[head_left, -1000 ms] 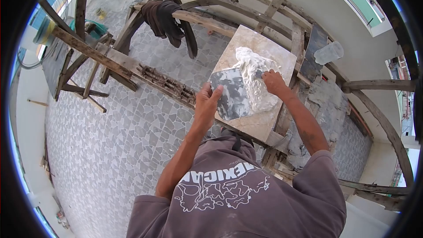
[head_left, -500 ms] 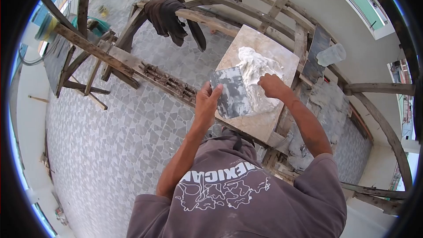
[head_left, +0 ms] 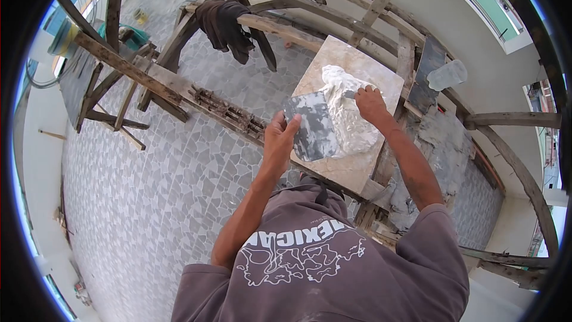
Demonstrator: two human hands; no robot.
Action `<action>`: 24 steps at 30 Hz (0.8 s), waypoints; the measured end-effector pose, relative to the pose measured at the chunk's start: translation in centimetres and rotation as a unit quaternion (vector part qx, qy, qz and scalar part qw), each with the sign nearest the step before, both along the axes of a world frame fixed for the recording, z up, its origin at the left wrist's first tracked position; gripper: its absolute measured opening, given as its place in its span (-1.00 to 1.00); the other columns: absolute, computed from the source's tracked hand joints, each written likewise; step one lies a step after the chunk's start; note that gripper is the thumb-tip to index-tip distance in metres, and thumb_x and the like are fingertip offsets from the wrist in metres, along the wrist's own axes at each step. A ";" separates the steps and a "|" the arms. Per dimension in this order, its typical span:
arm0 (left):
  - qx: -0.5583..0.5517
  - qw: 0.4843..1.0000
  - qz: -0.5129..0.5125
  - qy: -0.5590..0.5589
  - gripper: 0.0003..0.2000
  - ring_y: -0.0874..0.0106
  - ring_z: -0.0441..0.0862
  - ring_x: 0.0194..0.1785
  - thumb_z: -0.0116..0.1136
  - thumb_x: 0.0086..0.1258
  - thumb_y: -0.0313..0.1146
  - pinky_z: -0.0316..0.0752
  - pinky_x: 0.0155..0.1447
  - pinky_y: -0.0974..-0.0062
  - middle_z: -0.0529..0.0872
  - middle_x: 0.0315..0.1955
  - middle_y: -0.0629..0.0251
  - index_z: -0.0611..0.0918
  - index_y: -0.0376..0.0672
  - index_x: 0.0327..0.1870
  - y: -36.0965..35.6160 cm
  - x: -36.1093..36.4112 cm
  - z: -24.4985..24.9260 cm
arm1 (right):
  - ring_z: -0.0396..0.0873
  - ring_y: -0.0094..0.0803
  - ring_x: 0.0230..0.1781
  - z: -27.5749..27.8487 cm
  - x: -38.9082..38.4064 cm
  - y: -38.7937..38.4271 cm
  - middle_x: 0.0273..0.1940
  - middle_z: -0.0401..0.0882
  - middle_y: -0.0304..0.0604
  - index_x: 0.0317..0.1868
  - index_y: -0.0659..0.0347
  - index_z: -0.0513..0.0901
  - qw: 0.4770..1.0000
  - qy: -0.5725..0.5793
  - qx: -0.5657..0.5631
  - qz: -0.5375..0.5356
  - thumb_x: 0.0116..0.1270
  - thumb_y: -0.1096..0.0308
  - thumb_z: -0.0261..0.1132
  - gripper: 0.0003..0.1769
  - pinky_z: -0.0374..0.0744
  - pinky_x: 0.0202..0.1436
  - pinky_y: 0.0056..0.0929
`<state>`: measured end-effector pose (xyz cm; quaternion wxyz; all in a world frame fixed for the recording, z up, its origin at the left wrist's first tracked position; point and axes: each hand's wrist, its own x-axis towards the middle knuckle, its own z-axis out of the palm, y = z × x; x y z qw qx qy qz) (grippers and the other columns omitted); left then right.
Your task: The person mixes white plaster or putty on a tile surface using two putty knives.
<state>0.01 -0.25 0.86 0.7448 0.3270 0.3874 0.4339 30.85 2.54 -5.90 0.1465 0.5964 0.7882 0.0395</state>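
My left hand [head_left: 282,134] grips the near-left edge of a dark flat plate [head_left: 314,128] smeared with white paste, thumb on top. The plate is over the left part of a beige tile board [head_left: 322,62]. On that board lies a spread heap of white paste [head_left: 357,125], right beside the plate. My right hand [head_left: 370,105] is closed on a small scraper [head_left: 350,94], whose blade is at the upper part of the paste. Most of the scraper's handle is hidden in the fingers.
Wooden beams [head_left: 298,0] frame the board at the back and right. A dark cloth [head_left: 225,27] hangs over a beam at upper left. At the right are a translucent plastic container [head_left: 448,75] and a dark panel [head_left: 426,74]. Patterned floor tiles [head_left: 149,185] lie below left.
My right hand has moved up and slightly right over the paste, and the scraper blade now shows left of the fingers. My left hand and the plate have hardly moved.
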 end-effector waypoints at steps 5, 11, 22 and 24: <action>0.030 0.999 0.017 0.008 -0.79 0.73 0.45 -0.27 0.16 0.52 -0.32 0.38 -0.21 0.69 0.62 -0.28 0.46 0.57 -0.29 -0.02 0.2 -0.1 -0.6 | 0.57 -0.16 -0.05 -1.4 -0.3 -0.9 -0.18 0.60 -0.14 -0.25 0.20 0.67 0.994 0.001 -0.105 0.034 0.09 0.50 0.31 -0.83 0.59 -0.06 -0.14; 0.002 1.000 0.001 0.020 -0.79 0.71 0.49 -0.24 0.16 0.51 -0.34 0.40 -0.16 0.68 0.65 -0.25 0.42 0.57 -0.29 -0.01 0.5 -0.1 -1.2 | 0.57 -0.16 -0.02 -1.0 0.2 0.5 -0.14 0.60 -0.16 -0.20 0.17 0.66 0.999 0.008 0.025 0.018 0.14 0.49 0.26 -0.81 0.56 -0.03 -0.10; 0.007 1.000 0.003 0.003 -0.78 0.68 0.54 -0.18 0.13 0.53 -0.35 0.47 -0.09 0.65 0.68 -0.19 0.36 0.56 -0.31 0.02 0.0 0.1 0.5 | 0.55 -0.18 -0.03 -1.0 0.8 0.9 -0.17 0.61 -0.15 -0.22 0.18 0.67 0.999 0.026 0.044 -0.018 0.12 0.51 0.27 -0.81 0.51 0.04 -0.17; 0.021 1.000 -0.002 0.006 -0.76 0.66 0.57 -0.17 0.13 0.53 -0.35 0.50 -0.07 0.64 0.69 -0.16 0.34 0.55 -0.32 0.06 0.1 -0.3 0.2 | 0.57 -0.18 -0.05 -3.5 0.2 -0.1 -0.20 0.61 -0.16 -0.26 0.18 0.67 0.999 0.030 -0.019 0.028 0.13 0.50 0.26 -0.85 0.54 0.03 -0.15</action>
